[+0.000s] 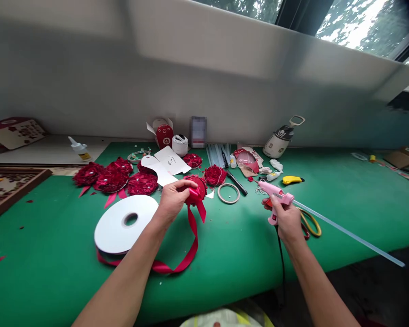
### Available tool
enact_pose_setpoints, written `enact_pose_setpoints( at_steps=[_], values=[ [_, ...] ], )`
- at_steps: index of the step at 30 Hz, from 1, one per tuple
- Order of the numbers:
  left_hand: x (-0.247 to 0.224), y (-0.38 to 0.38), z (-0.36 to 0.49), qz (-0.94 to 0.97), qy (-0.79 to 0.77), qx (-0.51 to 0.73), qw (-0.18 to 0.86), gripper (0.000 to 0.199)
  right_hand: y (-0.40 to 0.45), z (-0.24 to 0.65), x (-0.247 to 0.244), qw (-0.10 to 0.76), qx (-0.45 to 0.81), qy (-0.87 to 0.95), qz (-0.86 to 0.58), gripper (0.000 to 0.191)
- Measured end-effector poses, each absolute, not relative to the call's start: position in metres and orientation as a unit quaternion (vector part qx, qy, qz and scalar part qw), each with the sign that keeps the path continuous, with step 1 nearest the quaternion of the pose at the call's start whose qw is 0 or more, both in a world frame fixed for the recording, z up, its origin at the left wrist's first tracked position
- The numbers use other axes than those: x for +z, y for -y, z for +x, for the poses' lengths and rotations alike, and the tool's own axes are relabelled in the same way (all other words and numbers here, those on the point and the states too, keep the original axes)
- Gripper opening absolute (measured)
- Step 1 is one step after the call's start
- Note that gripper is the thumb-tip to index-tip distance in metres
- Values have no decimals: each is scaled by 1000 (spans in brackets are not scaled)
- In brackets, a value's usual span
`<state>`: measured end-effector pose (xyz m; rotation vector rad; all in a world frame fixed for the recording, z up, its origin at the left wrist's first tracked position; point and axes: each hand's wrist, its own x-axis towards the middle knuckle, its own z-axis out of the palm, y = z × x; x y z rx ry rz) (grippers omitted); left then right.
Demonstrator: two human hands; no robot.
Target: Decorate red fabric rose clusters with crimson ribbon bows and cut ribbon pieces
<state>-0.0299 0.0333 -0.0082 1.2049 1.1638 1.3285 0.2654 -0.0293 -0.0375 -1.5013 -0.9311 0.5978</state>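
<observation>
My left hand point(173, 197) pinches a red ribbon flower point(200, 185), and a tail of red ribbon point(193, 231) hangs below it. That ribbon curves over the table to a white spool point(117, 227) left of my forearm. My right hand point(286, 218) is wrapped round the handle of a pink hot glue gun point(275, 193), whose nozzle points left toward the flower, apart from it. A long clear glue stick point(347, 232) sticks out of the gun's rear. Scissors with yellow handles point(312, 222) lie partly hidden behind my right hand.
Several finished red flowers point(112, 179) lie at the left, with a glue bottle point(79, 149) behind them. A tape roll point(228, 193), a black marker point(236, 182) and a yellow cutter point(292, 180) lie mid-table. A water bottle point(279, 141) stands against the wall.
</observation>
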Motion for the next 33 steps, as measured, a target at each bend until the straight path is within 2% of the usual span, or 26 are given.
enact_pose_setpoints(
  at_steps=[8, 19, 22, 24, 28, 31, 33],
  values=[
    [1, -45, -45, 377, -425, 680, 465, 17, 26, 295, -76, 502, 181, 442, -721, 45],
    [-4, -28, -23, 377, -388, 611, 578, 16, 32, 291, -64, 387, 115, 500, -766, 41],
    [-6, -28, -24, 367, -380, 615, 586, 24, 67, 287, -52, 384, 88, 494, -775, 49],
    [-5, -28, -24, 362, -370, 619, 591, 34, 91, 270, -39, 416, 57, 487, -766, 43],
    [-1, -24, -21, 390, -377, 615, 573, 52, 102, 208, -11, 467, 238, 575, -628, 22],
    [2, -20, -19, 437, -377, 596, 559, 69, 69, 166, 0, 459, 357, 593, -557, 22],
    [3, -19, -19, 459, -372, 591, 549, 79, 43, 149, 2, 484, 371, 581, -539, 23]
  ],
)
